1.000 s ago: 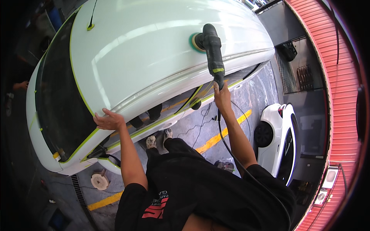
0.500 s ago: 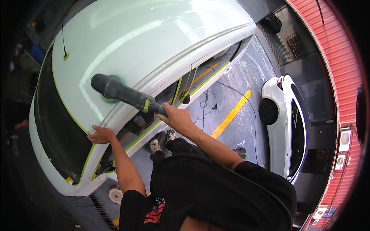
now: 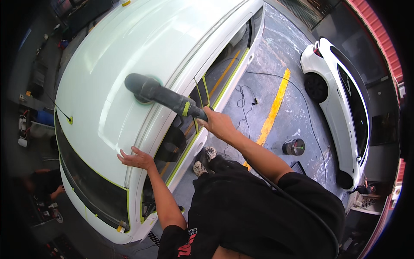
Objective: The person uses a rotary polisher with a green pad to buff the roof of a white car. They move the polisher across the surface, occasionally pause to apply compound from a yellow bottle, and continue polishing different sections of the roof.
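My right hand (image 3: pixel 220 126) is wrapped round the rear end of a long black polisher (image 3: pixel 170 98). The polisher's round greenish pad (image 3: pixel 158 80) lies against the white car roof (image 3: pixel 108 82), close to its side edge. Over the same roof edge, nearer the large dark window (image 3: pixel 92 185), my left hand (image 3: pixel 138 159) is open with fingers spread and nothing in it. Whether those fingertips touch the paint I cannot tell. Yellow-green masking tape (image 3: pixel 105 178) borders the window and the side trim. A taped antenna base (image 3: pixel 70 120) rises from the roof's far side.
A black cord (image 3: pixel 317 217) runs over my right shoulder. On the floor are a cable (image 3: pixel 245 101), a yellow line (image 3: pixel 276 103) and a dark round container (image 3: pixel 293 147). Another white car (image 3: pixel 340 108) stands at the right. At the far left, a person's arm (image 3: pixel 57 192) shows.
The polisher has moved along the roof, away from the large dark window, with my right hand on it. My left hand has shifted the same way and its fingers are more spread. The view has turned.
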A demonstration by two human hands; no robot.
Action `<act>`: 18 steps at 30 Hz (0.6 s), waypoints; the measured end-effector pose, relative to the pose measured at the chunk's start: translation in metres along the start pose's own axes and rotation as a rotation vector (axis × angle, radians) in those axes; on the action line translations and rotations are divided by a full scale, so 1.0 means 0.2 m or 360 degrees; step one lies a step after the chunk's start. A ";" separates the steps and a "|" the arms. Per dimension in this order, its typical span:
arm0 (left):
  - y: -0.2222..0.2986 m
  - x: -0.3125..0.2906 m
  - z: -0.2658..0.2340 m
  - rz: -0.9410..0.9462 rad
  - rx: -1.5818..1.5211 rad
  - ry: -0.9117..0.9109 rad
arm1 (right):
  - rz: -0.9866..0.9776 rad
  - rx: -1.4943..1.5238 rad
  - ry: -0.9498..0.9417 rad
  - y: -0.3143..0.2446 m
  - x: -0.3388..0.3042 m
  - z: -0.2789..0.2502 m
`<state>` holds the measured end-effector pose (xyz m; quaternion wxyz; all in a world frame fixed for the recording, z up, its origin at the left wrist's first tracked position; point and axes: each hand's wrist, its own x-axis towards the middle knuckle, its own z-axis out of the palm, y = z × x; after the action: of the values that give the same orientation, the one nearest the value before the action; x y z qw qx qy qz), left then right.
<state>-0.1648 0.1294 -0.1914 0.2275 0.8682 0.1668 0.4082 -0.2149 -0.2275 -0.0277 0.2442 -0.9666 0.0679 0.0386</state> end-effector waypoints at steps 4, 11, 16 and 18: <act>0.25 0.08 0.21 0.0187 0.0117 -0.0082 | 0.0148 0.0034 0.0138 0.25 0.18 -0.13; 0.40 0.05 0.34 0.0195 0.0489 -0.0228 | 0.0408 0.0088 0.0392 0.71 0.57 -0.41; 0.40 0.05 0.34 0.0162 0.0539 -0.0261 | 0.0475 0.0264 0.0564 1.03 0.98 -0.61; 0.42 0.05 0.34 0.0176 0.0542 -0.0251 | 0.0389 0.0277 0.0729 1.16 1.18 -0.67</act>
<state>-0.0968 0.0466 -0.1787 0.0667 0.9313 0.1671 0.3167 -0.0109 -0.5201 -0.0429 0.2981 -0.9101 0.2405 -0.1578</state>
